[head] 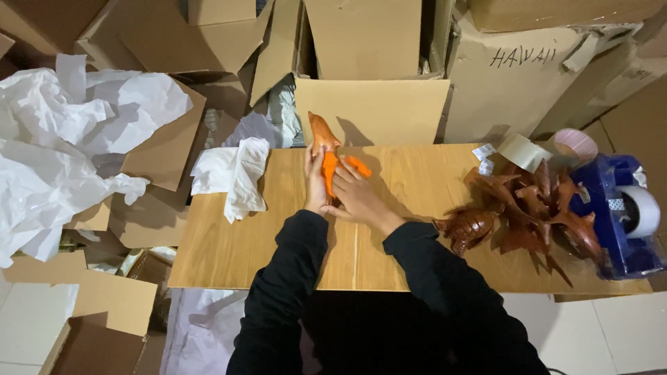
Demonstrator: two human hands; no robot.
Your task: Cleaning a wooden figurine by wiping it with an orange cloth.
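Observation:
A carved wooden dolphin figure (321,132) lies at the far edge of the wooden table (229,243). My left hand (315,182) grips its lower part. My right hand (358,198) presses an orange cloth or sponge (332,169) against the figure. Both arms wear black sleeves. The carving's lower half is hidden under my hands.
A pile of dark wooden animal carvings (535,208), a turtle (469,228) among them, lies at the right. Tape rolls (524,151) and a blue tape dispenser (618,208) stand beyond. White paper (233,173) hangs at the table's left; crumpled paper (62,146) and cardboard boxes (368,42) surround.

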